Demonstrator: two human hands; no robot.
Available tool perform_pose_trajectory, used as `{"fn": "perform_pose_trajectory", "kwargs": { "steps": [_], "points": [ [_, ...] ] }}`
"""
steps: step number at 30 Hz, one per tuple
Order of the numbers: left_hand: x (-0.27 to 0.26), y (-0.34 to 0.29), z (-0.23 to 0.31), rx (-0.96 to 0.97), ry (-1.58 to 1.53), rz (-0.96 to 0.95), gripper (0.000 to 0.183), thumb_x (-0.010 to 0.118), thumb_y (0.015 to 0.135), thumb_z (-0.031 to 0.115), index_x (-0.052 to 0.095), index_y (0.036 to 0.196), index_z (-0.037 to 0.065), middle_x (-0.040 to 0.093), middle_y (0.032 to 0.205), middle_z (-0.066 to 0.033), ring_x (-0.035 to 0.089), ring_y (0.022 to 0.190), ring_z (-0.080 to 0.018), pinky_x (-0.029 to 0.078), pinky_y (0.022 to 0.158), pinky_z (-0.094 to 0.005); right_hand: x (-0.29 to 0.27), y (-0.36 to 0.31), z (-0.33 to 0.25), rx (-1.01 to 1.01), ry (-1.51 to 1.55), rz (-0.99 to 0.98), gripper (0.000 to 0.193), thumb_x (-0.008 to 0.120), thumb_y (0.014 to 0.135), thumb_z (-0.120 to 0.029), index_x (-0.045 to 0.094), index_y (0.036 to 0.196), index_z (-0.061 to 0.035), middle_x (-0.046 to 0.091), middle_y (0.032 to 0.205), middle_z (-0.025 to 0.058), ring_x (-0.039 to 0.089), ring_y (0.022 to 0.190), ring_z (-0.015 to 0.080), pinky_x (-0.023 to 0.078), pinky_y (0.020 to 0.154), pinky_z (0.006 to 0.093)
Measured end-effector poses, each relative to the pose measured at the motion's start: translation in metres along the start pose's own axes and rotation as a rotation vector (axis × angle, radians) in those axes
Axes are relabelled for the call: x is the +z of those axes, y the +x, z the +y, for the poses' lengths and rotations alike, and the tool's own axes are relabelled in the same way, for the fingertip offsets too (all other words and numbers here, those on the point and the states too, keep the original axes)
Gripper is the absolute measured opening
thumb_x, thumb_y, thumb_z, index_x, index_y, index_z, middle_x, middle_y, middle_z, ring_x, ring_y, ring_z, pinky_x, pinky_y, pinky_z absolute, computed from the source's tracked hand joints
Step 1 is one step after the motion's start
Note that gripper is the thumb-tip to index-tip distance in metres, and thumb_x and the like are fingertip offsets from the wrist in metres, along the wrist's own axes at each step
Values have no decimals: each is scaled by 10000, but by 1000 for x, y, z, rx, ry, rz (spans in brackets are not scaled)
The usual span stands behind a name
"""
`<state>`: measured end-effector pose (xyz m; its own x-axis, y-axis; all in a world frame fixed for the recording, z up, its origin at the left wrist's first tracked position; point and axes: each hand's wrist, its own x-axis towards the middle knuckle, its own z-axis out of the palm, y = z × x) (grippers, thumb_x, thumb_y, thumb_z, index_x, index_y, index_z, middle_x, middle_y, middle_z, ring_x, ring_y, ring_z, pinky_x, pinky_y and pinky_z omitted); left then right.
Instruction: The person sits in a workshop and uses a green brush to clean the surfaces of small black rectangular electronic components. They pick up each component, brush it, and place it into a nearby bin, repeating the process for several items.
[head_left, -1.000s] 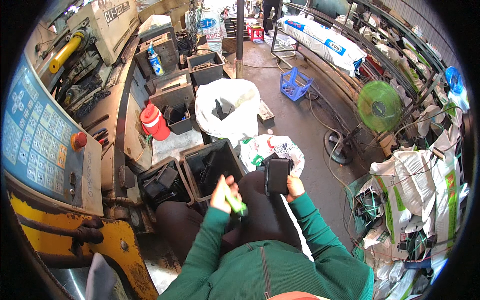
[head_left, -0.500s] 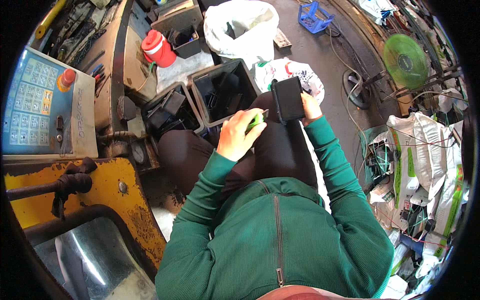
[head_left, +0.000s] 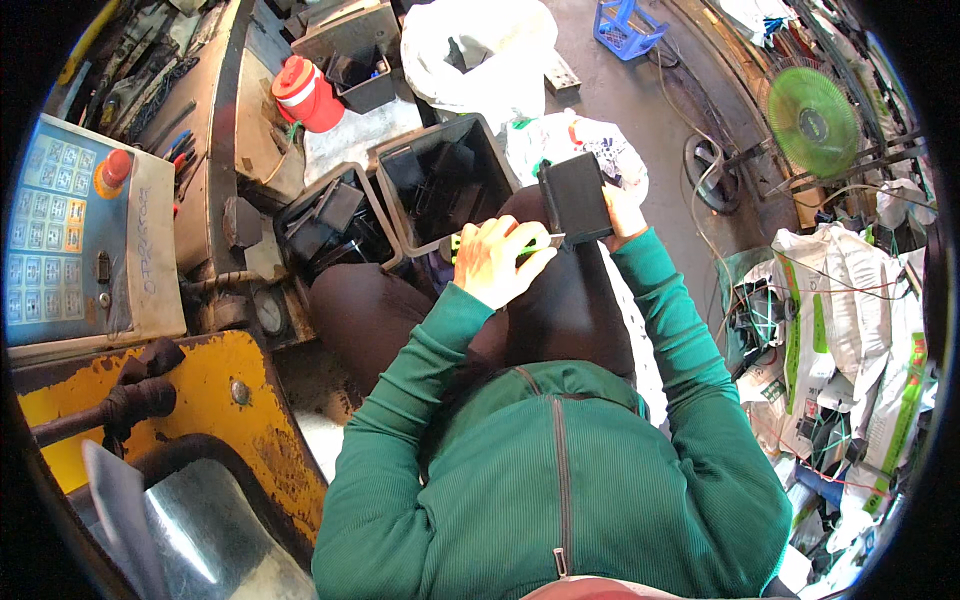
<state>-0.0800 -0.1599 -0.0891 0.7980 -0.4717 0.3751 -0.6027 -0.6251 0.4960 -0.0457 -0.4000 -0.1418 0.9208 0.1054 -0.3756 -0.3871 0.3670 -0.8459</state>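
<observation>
1 head-worn fisheye view looks down from close above the hands [head_left: 493, 266].

White sack [head_left: 478, 85]: twelve o'clock, brightly lit, folds nearly washed out.
Left hand [head_left: 495, 265]: strong highlights, fine detail softened.
Larger dark bin [head_left: 391, 210]: eleven o'clock, inside deep in shadow.
Shiny curved sheet [head_left: 205, 530]: eight o'clock, white streak of glare.
Control panel [head_left: 85, 265]: nine o'clock, edges bowed by fisheye.
Picture rim: black, fading softly all round.

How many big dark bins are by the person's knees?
2. The left bin sits just past the left knee; the right bin stands beside it, nearer the left hand. Both hold black pieces. Others may be hidden.
</observation>
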Motion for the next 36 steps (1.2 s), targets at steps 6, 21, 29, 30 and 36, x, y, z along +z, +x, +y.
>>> {"fn": "perform_pose_trajectory", "kwargs": {
  "steps": [6, 21, 29, 30, 36],
  "points": [
    [7, 49, -52, -150, 64, 70, 214, 637, 829, 378, 636, 920, 184, 609, 810, -39, 616, 790, -261, 424, 638, -412, -22, 16, 6, -155, -370, -194, 303, 499, 914, -148, 590, 1150, 19, 655, 1089, 111, 636, 961, 199, 508, 867, 302],
    [10, -12, -48, -698, -1027, 227, 262, 730, 807, 230, 625, 964, 48, 552, 738, 42, 484, 629, -51, 416, 545, -231, 86, 1, 31, 89, 235, -182, 459, 491, 956, -373, 530, 1257, -29, 598, 1201, 95, 598, 1027, 190, 505, 848, 333],
    [-132, -36, -215, -868, 426, 93, 368, 710, 732, 328, 648, 1014, 102, 671, 949, -160, 643, 899, -349, 505, 781, -443, 86, 45, 39, 178, -317, -173, 427, 582, 906, -350, 564, 1276, -137, 560, 1274, 46, 521, 1101, 170, 474, 830, 347],
    [-136, -36, -224, -909, 476, 5, 319, 699, 739, 271, 659, 1023, 130, 670, 981, -145, 638, 924, -348, 508, 799, -450, 86, 49, 42, 156, -399, -184, 423, 584, 904, -340, 565, 1275, -135, 565, 1268, 38, 521, 1096, 161, 473, 827, 345],
    [-89, -54, -249, -960, 566, -568, 258, 640, 791, 219, 698, 1037, 166, 686, 1026, -116, 657, 969, -296, 520, 828, -417, 77, 114, 87, -113, -792, -249, 378, 601, 860, -253, 611, 1213, -118, 646, 1161, 70, 599, 1055, 187, 457, 919, 314]
  ]
}}
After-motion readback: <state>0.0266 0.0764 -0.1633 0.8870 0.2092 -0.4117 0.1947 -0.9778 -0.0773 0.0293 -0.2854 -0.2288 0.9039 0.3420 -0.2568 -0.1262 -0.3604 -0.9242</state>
